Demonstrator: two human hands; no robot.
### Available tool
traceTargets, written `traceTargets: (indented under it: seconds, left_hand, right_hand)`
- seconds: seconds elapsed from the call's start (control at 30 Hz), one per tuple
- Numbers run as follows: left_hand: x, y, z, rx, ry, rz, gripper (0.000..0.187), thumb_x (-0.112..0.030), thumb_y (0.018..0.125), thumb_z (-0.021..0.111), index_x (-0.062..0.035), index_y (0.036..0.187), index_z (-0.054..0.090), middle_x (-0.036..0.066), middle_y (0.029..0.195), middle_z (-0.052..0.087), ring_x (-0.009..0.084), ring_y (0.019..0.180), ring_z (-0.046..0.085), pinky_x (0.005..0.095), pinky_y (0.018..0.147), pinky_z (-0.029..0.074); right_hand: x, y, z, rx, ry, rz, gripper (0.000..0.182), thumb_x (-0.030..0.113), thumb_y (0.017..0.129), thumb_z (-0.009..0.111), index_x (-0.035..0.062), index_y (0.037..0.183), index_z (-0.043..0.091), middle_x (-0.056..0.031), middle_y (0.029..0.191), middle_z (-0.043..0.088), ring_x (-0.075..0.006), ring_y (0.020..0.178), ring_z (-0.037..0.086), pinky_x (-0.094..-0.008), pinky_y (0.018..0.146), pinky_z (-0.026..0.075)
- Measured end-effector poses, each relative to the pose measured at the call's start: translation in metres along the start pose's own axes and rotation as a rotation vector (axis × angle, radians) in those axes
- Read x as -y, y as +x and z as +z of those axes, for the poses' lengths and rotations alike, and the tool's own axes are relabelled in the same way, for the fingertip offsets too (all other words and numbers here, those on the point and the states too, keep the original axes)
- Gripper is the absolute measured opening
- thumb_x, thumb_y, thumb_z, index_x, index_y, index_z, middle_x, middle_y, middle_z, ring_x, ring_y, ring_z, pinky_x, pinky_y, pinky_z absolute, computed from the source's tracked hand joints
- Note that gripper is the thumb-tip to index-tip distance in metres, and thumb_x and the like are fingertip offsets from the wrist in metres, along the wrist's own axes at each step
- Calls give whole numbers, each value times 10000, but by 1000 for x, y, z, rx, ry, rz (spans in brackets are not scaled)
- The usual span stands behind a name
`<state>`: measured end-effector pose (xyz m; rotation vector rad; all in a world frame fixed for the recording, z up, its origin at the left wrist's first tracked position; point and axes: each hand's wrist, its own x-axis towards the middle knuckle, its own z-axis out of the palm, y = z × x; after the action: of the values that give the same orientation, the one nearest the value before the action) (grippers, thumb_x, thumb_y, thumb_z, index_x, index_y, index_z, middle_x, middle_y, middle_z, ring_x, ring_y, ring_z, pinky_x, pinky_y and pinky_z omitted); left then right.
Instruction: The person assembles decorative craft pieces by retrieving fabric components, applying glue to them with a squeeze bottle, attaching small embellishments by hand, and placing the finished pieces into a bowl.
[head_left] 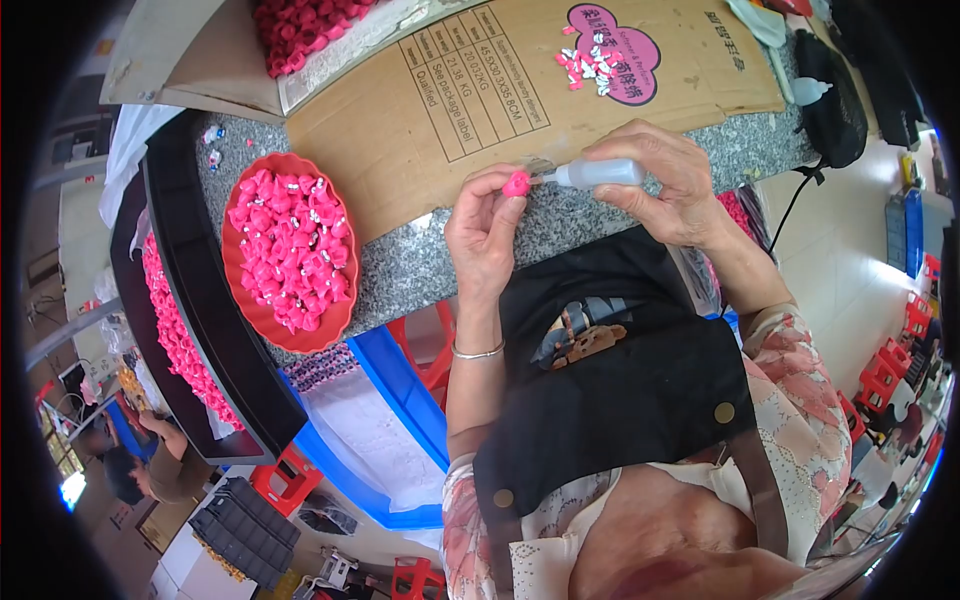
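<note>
My left hand (484, 238) pinches a small bright pink moulded piece (517, 184) between thumb and fingers. A translucent squeeze bottle (603, 173) with a thin nozzle is gripped in my right hand (665, 185). It lies nearly level, its tip at the pink piece; whether they touch is hard to make out. Both hands are above the near edge of the speckled stone worktop (405, 270). To the left, a red scalloped bowl (232, 262) holds many similar pink pieces, with small white and silvery bits among them.
A flattened cardboard sheet (370, 150) covers much of the worktop, with small pink and white parts (592, 70) piled on it. Another container of pink pieces (300, 35) stands at the back left. A black tray (190, 270) is at far left, and a co-worker (150, 460) sits beyond.
</note>
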<state>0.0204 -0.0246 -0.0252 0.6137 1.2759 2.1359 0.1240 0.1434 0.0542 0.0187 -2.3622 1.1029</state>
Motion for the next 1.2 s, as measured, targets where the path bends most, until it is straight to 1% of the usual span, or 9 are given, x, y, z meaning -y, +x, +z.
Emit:
traceTargets:
  seconds: [0.33,0.43,0.53,0.63,0.73,0.93,1.03,1.13,1.2]
  left_hand:
    - [1,1,2,18,76,7,177,86,834,521,26,1001,523,115,1078,527,175,985,541,283,881,432]
    - [5,2,0,12,58,1,180,87,829,529,24,997,526,117,1073,536,174,988,539,282,879,432]
    - [8,3,-4,-37,94,-1,186,84,822,542,17,995,530,116,1065,549,173,994,537,286,883,429]
    - [11,2,-7,-89,67,-20,185,70,819,556,9,993,535,114,1058,559,170,999,535,290,889,422]
    - [9,4,-5,-62,52,-28,180,54,824,561,6,995,534,113,1059,557,173,1000,537,294,894,419]
    - [10,8,-1,-48,65,-7,193,35,835,548,6,1025,531,135,1076,559,228,1001,555,347,908,442]
    - [7,7,1,-55,64,1,192,35,835,548,6,1024,532,136,1075,559,228,1001,555,349,906,441]
    - [7,8,2,-56,68,9,191,34,833,552,6,1021,534,135,1070,560,223,993,556,344,897,443]
    - [6,8,1,-36,70,-8,188,38,829,557,6,1013,535,127,1063,559,204,984,553,321,880,442]
  right_hand:
    - [-5,-3,1,-26,7,3,211,75,700,694,20,893,631,-97,820,632,-226,714,612,-296,608,481]
    - [-7,-9,-4,1,19,76,233,73,718,690,13,930,616,-80,863,627,-202,777,613,-295,668,482]
    - [-25,-27,-13,-136,503,348,298,75,753,670,6,1026,572,-64,927,607,-171,885,593,-294,762,468]
    - [-51,-38,-28,-486,842,418,324,76,790,637,-3,1082,521,-56,963,585,-139,963,555,-286,829,444]
    - [-92,-44,-58,-708,645,414,358,80,785,640,-2,1103,496,-65,997,577,-146,980,553,-297,860,435]
    - [-149,-50,-94,-638,116,588,372,57,786,633,-3,1123,487,-63,982,588,-166,955,566,-269,852,437]
    - [-128,-51,-82,-879,-262,486,253,20,793,604,0,1039,548,-54,899,615,-147,911,569,-249,805,447]
    - [-91,-58,-61,-619,-344,384,162,13,768,614,9,929,606,-62,883,621,-169,888,570,-276,784,453]
    - [-78,-39,-45,-270,-356,107,86,30,746,628,21,831,636,-69,869,609,-220,834,562,-304,742,459]
